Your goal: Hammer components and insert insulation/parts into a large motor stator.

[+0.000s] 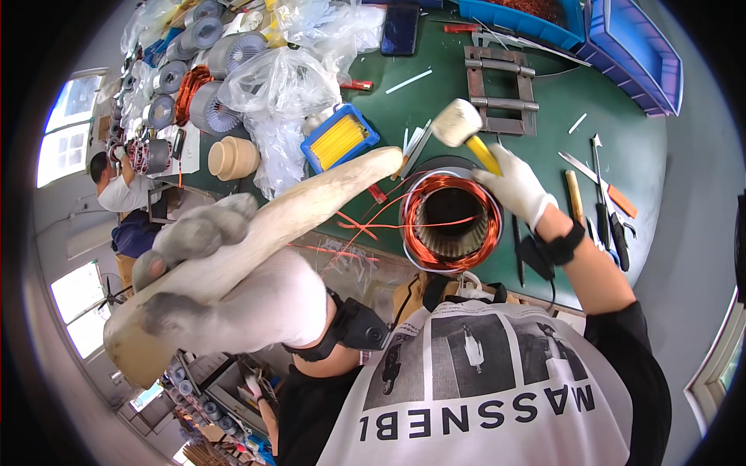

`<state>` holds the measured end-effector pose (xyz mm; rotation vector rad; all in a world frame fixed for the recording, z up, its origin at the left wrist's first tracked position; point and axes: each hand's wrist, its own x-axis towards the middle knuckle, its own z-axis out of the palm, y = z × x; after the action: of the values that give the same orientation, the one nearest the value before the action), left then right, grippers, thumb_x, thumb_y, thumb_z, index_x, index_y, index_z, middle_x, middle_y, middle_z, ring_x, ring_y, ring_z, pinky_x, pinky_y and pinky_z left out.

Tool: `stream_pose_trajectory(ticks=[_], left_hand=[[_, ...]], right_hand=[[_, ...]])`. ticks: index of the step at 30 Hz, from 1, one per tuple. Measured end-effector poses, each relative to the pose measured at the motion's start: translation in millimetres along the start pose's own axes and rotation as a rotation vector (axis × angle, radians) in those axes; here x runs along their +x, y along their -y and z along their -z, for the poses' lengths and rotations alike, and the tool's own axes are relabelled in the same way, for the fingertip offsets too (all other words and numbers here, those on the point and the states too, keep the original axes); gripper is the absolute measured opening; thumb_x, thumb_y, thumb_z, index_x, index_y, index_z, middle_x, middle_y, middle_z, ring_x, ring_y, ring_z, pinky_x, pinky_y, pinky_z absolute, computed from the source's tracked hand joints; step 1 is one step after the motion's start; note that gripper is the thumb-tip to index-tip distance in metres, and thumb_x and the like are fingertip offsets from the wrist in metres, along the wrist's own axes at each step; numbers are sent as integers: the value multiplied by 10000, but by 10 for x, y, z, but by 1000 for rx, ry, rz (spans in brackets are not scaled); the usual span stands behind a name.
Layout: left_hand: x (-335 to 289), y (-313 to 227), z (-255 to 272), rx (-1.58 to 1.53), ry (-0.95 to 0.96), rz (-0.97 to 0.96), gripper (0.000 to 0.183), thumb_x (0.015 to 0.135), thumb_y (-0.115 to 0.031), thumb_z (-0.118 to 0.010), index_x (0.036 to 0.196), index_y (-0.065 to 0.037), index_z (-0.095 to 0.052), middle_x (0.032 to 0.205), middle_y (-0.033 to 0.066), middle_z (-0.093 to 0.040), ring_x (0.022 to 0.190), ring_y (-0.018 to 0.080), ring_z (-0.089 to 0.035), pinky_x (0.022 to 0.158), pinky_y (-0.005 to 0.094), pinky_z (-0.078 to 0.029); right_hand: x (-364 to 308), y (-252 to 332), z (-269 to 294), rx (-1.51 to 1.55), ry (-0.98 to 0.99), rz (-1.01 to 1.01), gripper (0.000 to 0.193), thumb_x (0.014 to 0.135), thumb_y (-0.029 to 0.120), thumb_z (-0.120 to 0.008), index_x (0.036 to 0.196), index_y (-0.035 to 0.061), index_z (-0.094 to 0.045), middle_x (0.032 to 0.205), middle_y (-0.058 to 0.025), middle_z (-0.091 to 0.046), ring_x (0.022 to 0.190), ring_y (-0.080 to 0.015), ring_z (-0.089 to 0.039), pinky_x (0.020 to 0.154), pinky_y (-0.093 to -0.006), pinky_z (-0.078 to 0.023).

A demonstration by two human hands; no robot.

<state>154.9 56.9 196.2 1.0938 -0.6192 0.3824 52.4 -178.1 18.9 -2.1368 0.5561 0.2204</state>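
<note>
Copper coils point(491, 225) ring the stator point(452, 250) bore on the green surface point(559, 101), just by the right hand point(519, 185). Its fingers close round the handle of the mallet point(457, 123); left hand point(245, 301) fingers wrap the bat point(311, 194), tip left of the stator, height unclear. I'd keep bat between mallet and coils, tap lightly, leads point(361, 227) clear: they likely nick easily.

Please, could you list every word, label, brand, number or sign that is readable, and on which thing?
T-shirt: large black capitals, upside down in this view, readable but not copied here.
Red piece beside the plastic bags: too small to tell.
Mallet, wooden paddle, copper-wound ring: no text visible.
</note>
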Motion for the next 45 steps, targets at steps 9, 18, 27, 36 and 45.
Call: stream_pose_trajectory(ticks=[9,18,27,36,45], left_hand=[[35,435,-612,63,168,32,364,925,-493,-471,994,-149,-570,745,89,-613,602,218,-564,563,362,-483],[-157,669,-1030,-265,630,234,431,929,-483,-467,1135,-113,-551,811,108,-602,615,216,-545,577,371,-471],[-179,588,-1248,-594,1138,468,534,883,-395,-596,1282,-69,-458,949,122,-575,821,269,-572,740,415,-467],[-37,600,-1193,-674,1296,416,531,918,-450,-510,1304,-93,-440,954,101,-555,772,230,-535,724,408,-448],[-3,679,-1120,-634,1216,370,461,948,-434,-462,1214,-67,-542,953,156,-607,738,256,-565,705,411,-468]], right_hand=[[-667,-38,32,111,29,-272,453,770,269,-720,1036,-46,-532,969,-267,-603,936,-403,-599,822,-408,-469],[-964,-550,151,383,-195,-325,334,903,294,-554,1024,-16,-588,799,-220,-591,749,-344,-598,697,-404,-460],[-1345,-607,124,448,-278,-390,293,920,259,-528,1003,-16,-584,774,-213,-572,757,-344,-563,709,-409,-438],[-1538,-346,133,896,-545,-514,283,930,219,-537,1106,6,-595,625,-61,-538,562,-144,-553,544,-288,-456],[-1421,-292,-58,389,-421,-354,285,900,221,-530,1077,13,-613,924,-212,-622,883,-375,-583,797,-418,-464]])
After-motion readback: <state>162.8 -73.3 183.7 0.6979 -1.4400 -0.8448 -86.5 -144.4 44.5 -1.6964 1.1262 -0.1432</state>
